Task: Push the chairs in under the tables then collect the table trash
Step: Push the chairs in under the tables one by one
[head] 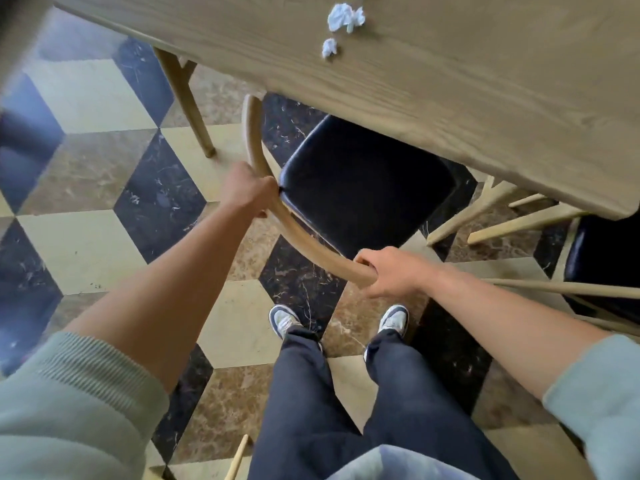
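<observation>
A wooden chair with a black padded seat (363, 188) stands partly under the wooden table (467, 98); the table edge hides the seat's far part. Its curved wooden backrest rail (311, 244) arcs toward me. My left hand (247, 188) grips the rail's left stretch, and my right hand (388, 271) grips its right end. On the tabletop lie two crumpled white tissues, a large one (346, 17) and a small one (329, 48).
A second chair with a black seat (602, 258) stands at the right, its wooden rails reaching toward my right arm. A table leg (187, 102) comes down at the left. The floor is patterned marble tile (86, 216). My feet stand just behind the chair.
</observation>
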The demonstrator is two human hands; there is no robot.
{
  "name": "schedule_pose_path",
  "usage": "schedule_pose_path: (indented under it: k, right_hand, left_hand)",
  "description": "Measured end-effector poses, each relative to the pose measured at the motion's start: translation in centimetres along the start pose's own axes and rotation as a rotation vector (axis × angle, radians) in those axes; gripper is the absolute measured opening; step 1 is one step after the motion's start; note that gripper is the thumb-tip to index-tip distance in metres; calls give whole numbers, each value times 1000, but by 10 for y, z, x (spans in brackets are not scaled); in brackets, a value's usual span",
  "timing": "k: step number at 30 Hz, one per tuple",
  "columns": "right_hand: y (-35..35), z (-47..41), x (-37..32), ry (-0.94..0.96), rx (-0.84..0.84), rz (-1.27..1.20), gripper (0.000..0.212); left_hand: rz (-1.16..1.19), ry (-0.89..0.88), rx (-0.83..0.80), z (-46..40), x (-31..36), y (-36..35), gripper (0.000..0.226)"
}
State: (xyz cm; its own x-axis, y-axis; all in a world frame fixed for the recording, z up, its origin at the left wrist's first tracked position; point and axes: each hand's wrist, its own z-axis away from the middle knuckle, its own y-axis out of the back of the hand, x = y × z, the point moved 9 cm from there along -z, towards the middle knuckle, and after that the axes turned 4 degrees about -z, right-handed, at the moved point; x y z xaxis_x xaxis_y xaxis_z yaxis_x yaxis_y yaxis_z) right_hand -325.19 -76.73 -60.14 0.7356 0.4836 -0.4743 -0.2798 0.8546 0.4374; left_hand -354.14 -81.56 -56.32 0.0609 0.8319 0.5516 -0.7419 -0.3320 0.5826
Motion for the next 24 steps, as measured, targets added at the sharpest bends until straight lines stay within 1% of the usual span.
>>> schedule_pose_path:
  k: [1, 3, 5, 7, 9, 13, 15, 18, 20, 22, 24]
  right_hand:
    - [6, 10, 16, 3, 6, 2, 34]
    - [17, 32, 48, 2, 45, 13, 25]
    - [29, 53, 77, -17, 100, 81, 22]
    - [37, 70, 104, -46, 102, 133, 20]
    - [44, 87, 133, -74, 79, 113, 18]
    - [55, 121, 182, -175, 84, 109, 19]
    - [55, 132, 199, -242, 95, 61, 23]
    - [64, 133, 199, -275, 149, -137, 42]
    - [81, 126, 181, -266, 248, -231, 46]
    - [104, 115, 158, -268, 366, -277, 40]
    - [120, 99, 123, -260, 432, -311, 28]
  left_hand:
    - [-6, 15, 14, 4, 2, -7, 10]
    - [27, 38, 6, 14, 9, -28, 16]
    - [46, 72, -18, 26, 12, -49, 21]
    - [32, 104, -56, 39, 15, -72, 28]
    - [18, 111, -123, 55, 24, -101, 36]
    - [25, 151, -316, 82, 40, -152, 49]
    - [-60, 153, -404, 95, 44, -162, 53]
    - [-154, 148, -484, 105, 44, -157, 55]
    - [-159, 148, -475, 108, 40, -140, 49]
    - [-135, 151, -451, 108, 36, -120, 40]
    - [-77, 149, -422, 104, 26, -89, 36]
